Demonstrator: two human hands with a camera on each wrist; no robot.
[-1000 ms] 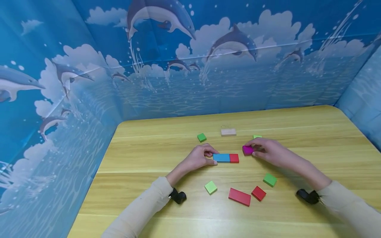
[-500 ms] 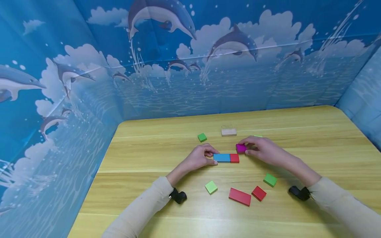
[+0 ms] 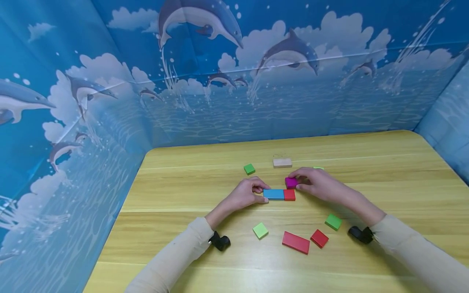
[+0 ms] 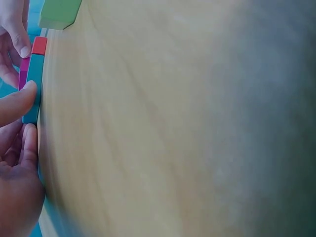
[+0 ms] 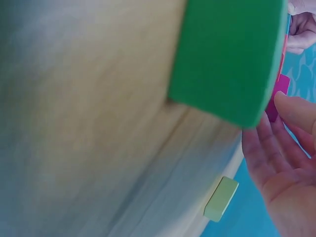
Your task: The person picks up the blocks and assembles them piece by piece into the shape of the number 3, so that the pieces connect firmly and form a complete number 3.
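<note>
Pinching the blue block [image 3: 273, 195] at its left end, my left hand [image 3: 244, 193] seemingly steadies it against the red block [image 3: 289, 195] — from afar I have my right hand [image 3: 319, 184] pinching the magenta block [image 3: 290, 183] just beyond, near side apparently left free

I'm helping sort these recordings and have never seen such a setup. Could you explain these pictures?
There's no robot: just a person's bare left hand and right hand. The wide picture comes from a camera worn on the head; the two close, tilted ones come from cameras on the wrists.

On the wood-grain table lie small blocks, material unclear: two green, a light-green square, a light-green one mostly hidden in the wide view, a red rectangle, a red square and a pale pink rectangle.

The left hand pinches a blue rectangular block, with another red block at its right end. The right hand pinches a magenta block just beyond that red one.
</note>
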